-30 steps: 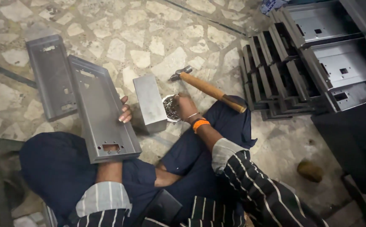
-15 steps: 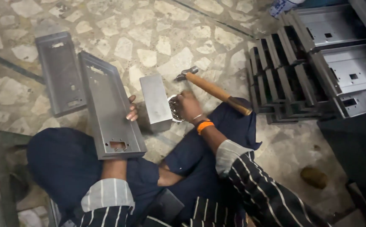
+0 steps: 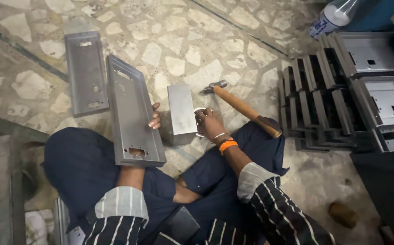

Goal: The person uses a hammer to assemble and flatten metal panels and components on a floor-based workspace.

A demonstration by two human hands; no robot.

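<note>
I sit cross-legged on a stone floor. My left hand grips the right edge of a long grey metal tray that lies tilted across my left knee, its fingers curled over the rim. My right hand rests on a small shiny metal piece pressed against the right side of a grey steel block standing on the floor. A hammer with a wooden handle lies just right of that hand, its head near the block and its handle on my right knee.
A second grey tray lies flat on the floor at left. Stacks of similar metal trays and larger grey panels stand at right. A plastic bottle lies at top right. A metal frame sits at left.
The view has shifted slightly. My right hand has settled closer against the steel block. The tray in my left hand stays in much the same place.
</note>
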